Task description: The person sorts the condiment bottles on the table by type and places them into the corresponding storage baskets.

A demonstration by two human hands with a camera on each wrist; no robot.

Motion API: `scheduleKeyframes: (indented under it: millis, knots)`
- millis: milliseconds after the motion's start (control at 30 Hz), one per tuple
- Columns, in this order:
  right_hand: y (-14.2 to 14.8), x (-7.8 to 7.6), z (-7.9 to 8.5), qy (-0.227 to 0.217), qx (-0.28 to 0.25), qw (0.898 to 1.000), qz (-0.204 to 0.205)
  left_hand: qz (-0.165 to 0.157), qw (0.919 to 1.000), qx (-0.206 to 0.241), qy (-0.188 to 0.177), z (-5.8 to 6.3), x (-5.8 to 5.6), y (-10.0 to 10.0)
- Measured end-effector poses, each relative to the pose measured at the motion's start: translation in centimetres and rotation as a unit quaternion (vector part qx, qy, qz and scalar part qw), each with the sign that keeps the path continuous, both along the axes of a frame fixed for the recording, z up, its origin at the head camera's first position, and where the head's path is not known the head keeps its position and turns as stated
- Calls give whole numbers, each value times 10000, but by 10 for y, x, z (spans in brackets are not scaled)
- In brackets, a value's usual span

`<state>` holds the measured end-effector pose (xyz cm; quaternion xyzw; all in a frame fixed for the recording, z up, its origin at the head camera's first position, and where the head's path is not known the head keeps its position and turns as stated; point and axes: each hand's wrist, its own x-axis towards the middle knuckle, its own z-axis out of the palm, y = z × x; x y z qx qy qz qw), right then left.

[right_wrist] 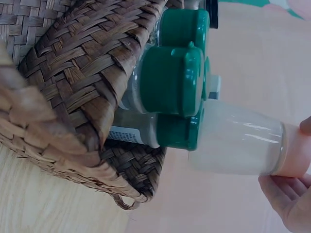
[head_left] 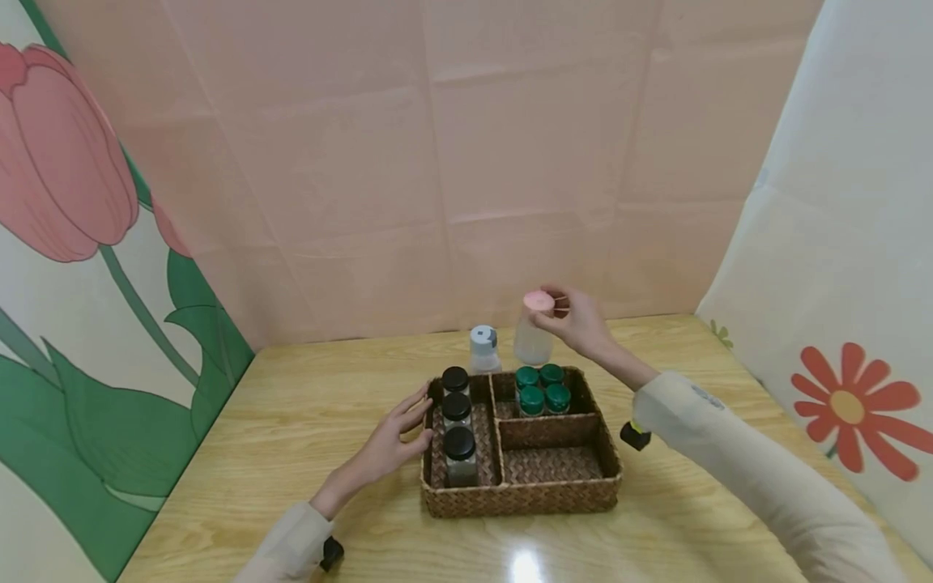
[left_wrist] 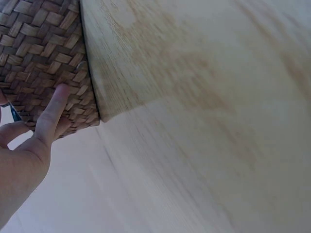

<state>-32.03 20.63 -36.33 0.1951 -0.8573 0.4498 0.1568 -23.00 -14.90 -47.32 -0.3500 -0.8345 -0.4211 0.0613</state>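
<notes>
A woven basket [head_left: 521, 496] with three compartments stands on the table. My left hand [head_left: 394, 437] rests on its left side, fingers spread against the weave; in the left wrist view a fingertip [left_wrist: 61, 90] touches the wall. My right hand [head_left: 579, 324] grips a translucent bottle [head_left: 533, 340] by its pink cap [head_left: 539, 301], behind the basket. Upright in the left compartment is a row of three black-capped jars [head_left: 459, 444]. Several green-capped jars [right_wrist: 170, 80] are grouped in the back right compartment. The front right compartment shows its bare woven floor.
Behind the basket, left of the held bottle, stands a clear bottle with a pale blue-grey cap [head_left: 483, 338]. A pink cloth wall [head_left: 437, 202] rises at the table's back edge. Flower-printed panels [head_left: 845, 243] flank both sides of the wooden table [head_left: 306, 421].
</notes>
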Motion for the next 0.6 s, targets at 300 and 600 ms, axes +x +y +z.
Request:
scheduleKeyframes:
  millis: [300,600]
  knots:
    - [-2,15,11,319,-416,9986,107,-22,10000,64,47,4,3,1]
    - [-7,34,25,641,-599,9958,242,-49,9996,256,116,-2,0,1]
